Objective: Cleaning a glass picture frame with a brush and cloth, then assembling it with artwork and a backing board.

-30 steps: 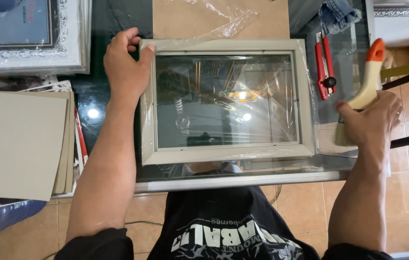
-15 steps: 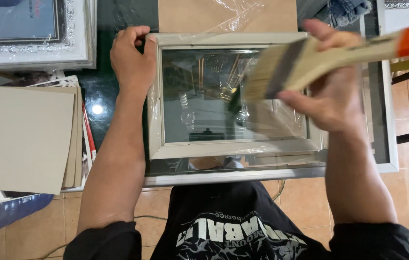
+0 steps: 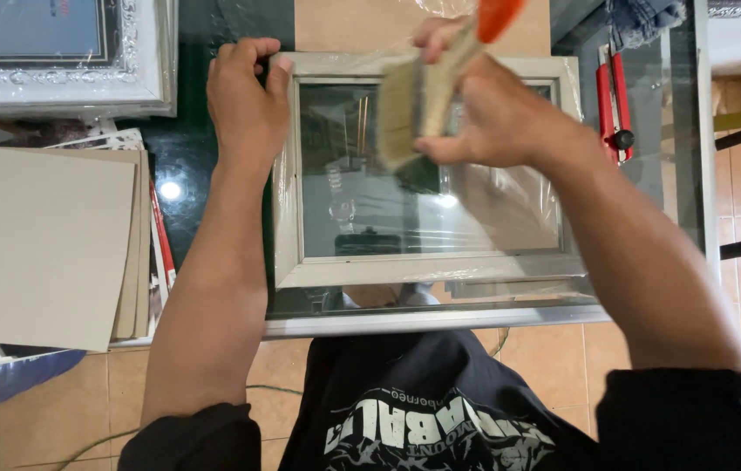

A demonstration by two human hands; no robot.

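Meanwhile, brush over glass
Left hand [image 3: 247, 105] clamped the pale picture frame [image 3: 427, 270] at its far left corner on the glass table [image 3: 475, 320]; right hand [image 3: 497, 113] gripped a wide paintbrush [image 3: 414, 109] above its pane

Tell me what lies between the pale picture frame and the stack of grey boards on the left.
In the head view, only the left forearm crosses a strip of dark glass tabletop between the frame and boards.

No pkgs, labels, signs, screens visible on glass table [image 3: 214, 174] or around
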